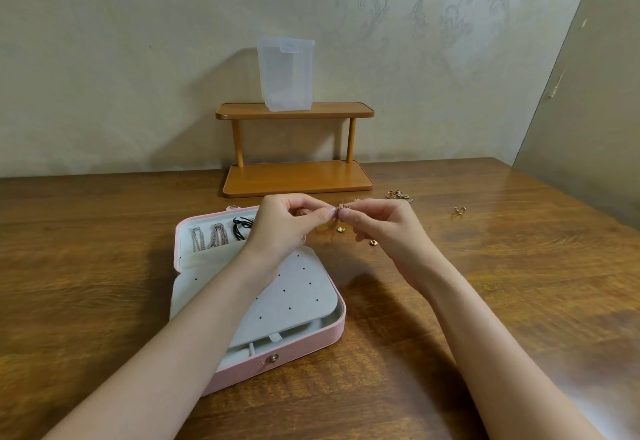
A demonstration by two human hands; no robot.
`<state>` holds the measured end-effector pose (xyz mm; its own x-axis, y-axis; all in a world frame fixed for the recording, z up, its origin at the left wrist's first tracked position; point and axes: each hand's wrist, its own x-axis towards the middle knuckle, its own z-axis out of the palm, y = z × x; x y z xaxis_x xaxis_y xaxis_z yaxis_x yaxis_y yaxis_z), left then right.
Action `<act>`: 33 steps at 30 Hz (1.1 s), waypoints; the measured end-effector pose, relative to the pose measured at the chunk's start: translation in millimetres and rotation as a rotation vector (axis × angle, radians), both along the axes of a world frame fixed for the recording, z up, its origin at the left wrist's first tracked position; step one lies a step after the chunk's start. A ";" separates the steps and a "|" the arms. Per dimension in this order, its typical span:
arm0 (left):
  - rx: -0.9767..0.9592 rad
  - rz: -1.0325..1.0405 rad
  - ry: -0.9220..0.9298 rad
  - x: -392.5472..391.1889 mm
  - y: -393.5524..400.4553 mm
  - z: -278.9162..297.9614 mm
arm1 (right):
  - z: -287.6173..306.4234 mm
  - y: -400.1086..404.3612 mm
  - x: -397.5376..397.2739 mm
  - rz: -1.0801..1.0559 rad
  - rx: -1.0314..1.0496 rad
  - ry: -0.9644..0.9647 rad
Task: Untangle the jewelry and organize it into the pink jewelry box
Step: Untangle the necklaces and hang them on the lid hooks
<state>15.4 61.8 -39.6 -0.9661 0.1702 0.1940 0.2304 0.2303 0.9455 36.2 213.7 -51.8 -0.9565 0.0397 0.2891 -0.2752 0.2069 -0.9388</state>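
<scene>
Both hands meet above the table's centre, the left hand [289, 221] and right hand [379, 223] each pinching a knot of fine rose-gold chain [341, 212] between thumb and fingertips, strands dangling below. At 7 o'clock of them lies the pink box [304, 342], open flat: smooth pink shell, pale soft lining, a grey panel [298, 295] dotted with earring holes, all unfilled. Two silvery chains [209, 237] and a black cord [242, 224] already sit in its far compartments, so the job looks partly done. Left to sort: this tangle, small gold pieces [374, 242] under the hands, and more [398, 194] at 1 o'clock on the glossy wood table [519, 283]. At 12 o'clock a wooden shelf [294, 148] carries a frosted plastic tub [285, 74].
</scene>
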 end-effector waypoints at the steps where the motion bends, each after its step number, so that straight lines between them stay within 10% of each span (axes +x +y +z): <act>1: -0.039 0.026 0.057 -1.1 0.4 -1.3 | -0.4 0.2 -0.7 -0.016 0.049 0.010; 33: 0.051 -0.109 0.058 -5.2 -0.9 -2.0 | -1.4 3.7 -0.1 0.290 -0.381 -0.210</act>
